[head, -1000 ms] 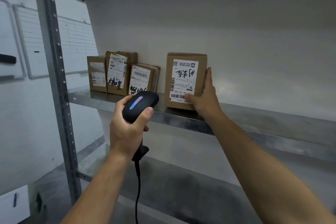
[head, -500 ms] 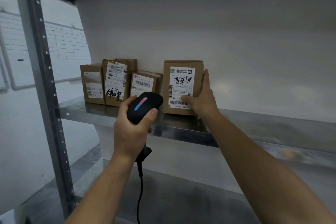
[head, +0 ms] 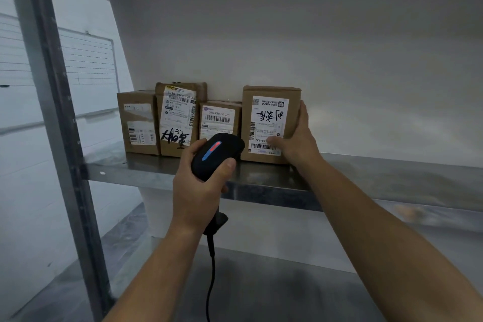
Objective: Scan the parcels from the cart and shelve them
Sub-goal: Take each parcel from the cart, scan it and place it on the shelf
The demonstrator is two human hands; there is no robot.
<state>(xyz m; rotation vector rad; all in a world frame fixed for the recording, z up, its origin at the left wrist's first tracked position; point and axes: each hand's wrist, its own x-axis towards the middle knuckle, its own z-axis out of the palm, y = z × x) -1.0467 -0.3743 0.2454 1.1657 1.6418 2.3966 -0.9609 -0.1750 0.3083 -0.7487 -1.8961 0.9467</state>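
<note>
A brown cardboard parcel [head: 269,102] with a white label stands upright on the metal shelf [head: 379,172]. My right hand [head: 298,138] holds its right side, thumb across the label's lower edge. My left hand [head: 198,185] grips a black handheld scanner [head: 215,154] with a lit red and blue stripe, pointed toward the parcels; its cable hangs down. Three more labelled parcels stand in a row to the left: a small one [head: 218,117] close against the held parcel, a taller one [head: 177,117] and another [head: 137,123] at the end.
A grey upright post [head: 52,112] of the rack stands at the left. A lower shelf [head: 261,282] lies below, another shelf overhead. A whiteboard [head: 86,60] hangs on the wall beyond the post. The shelf to the right of the parcels is bare metal.
The held parcel has slid left along the shelf until it stands close against the small parcel. The view has drawn nearer. My left hand keeps the scanner in place.
</note>
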